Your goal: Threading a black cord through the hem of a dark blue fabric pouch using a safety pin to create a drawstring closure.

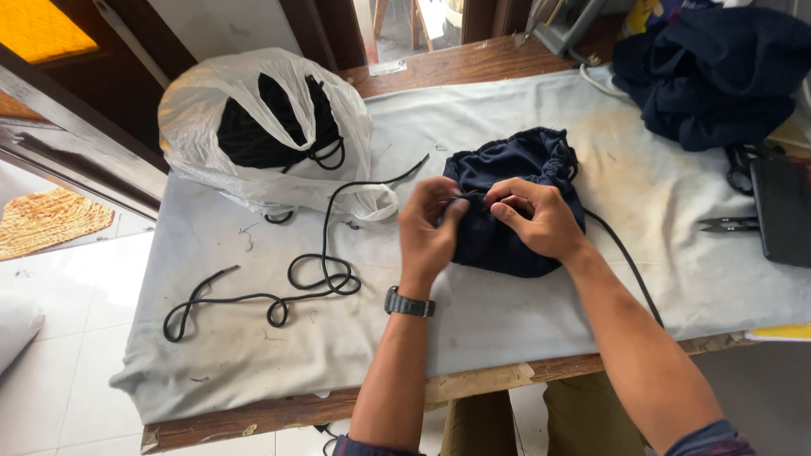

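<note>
A small dark navy drawstring pouch (515, 181) lies on the grey cloth covering the table (507, 321). My left hand (429, 228) and my right hand (536, 215) meet over its near side, fingers pinched on the fabric and on a black cord end between them. A black cord (629, 262) runs from under the pouch toward the table's front edge on the right. Another long black cord (321, 274) lies looped on the cloth at the left. I wear a black wristwatch (409, 303) on the left wrist.
A white plastic bag (211, 127) full of black cord stands at the back left. A heap of navy fabric (718, 72) sits at the back right. Small thread snips (728, 224) and a black flat object (784, 211) lie at the right edge. White tiled floor lies left.
</note>
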